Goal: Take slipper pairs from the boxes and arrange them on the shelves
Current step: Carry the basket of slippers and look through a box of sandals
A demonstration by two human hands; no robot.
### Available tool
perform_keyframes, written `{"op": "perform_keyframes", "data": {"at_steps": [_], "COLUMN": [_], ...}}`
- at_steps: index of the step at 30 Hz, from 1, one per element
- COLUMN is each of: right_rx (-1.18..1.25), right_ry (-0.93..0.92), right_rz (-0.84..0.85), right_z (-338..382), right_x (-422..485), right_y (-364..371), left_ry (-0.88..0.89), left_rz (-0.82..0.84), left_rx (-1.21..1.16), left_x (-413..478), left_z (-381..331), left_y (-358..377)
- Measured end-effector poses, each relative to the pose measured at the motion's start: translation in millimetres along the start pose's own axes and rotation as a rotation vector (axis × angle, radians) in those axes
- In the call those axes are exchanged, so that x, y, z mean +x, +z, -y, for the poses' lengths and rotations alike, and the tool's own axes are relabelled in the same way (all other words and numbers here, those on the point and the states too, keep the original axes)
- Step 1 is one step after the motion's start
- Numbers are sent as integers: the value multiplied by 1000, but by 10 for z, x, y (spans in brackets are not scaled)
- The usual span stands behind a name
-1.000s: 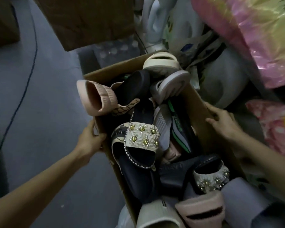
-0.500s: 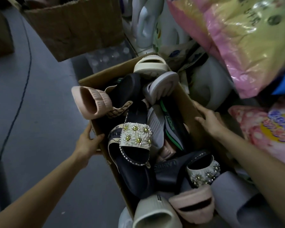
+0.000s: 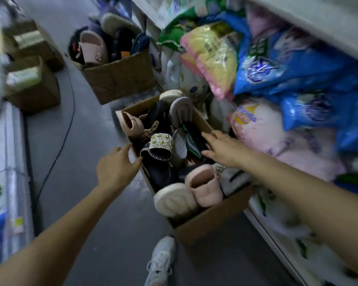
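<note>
Fingers [image 3: 124, 149] of my left hand [image 3: 117, 168]: spread wide, holding nothing, poised at the left wall of the near box [image 3: 211, 220]; the blur hides whether a fingertip touches the cardboard. Fingers [image 3: 210, 138] of my right hand [image 3: 221, 148]: straight, loosely parted, likewise empty, reaching in over the right rim just above the green-striped slipper [image 3: 189, 138]. Contents of box: mixed slippers, heaped, unpaired. Item nearest both hands: studded slipper [image 3: 161, 141], lying on top between my left thumb and my right fingertips, near each, touched by neither. Item: pink ribbed slipper [image 3: 130, 125] hanging over the far left rim. A second pink slipper [image 3: 203, 186] stands at the near end beside a cream sole [image 3: 174, 201]. By colour these two are a likely pair, though well apart. Handling note, as judgement: settle on one pair before closing on anything. Take the top-lying slipper first so the heap does not shift, one slipper to each hand, gripped by the strap. A glint under my right wrist may be the studded mate, but it is too hidden to say. Destination: shelf [image 3: 328, 17] at right, the tier below it crowded with blue bags [image 3: 297, 69]; free space for slippers not in view.
</note>
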State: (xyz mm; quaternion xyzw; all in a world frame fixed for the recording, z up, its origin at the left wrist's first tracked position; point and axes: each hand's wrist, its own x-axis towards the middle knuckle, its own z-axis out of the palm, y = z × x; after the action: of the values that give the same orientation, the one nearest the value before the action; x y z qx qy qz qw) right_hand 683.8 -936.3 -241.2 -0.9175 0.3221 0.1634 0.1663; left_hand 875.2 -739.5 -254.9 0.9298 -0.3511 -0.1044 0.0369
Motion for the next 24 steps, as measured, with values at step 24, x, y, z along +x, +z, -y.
{"op": "perform_keyframes", "data": {"at_steps": [24], "right_rx": [-398], "right_ry": [433], "right_rz": [-449], "right_z": [1222], "right_x": [-6921], "right_y": [-5184], "left_ry": [1171], "left_rz": [-711], "left_rx": [262], "left_x": [-3722], "left_z": [-2423], "left_y": [-6778]}}
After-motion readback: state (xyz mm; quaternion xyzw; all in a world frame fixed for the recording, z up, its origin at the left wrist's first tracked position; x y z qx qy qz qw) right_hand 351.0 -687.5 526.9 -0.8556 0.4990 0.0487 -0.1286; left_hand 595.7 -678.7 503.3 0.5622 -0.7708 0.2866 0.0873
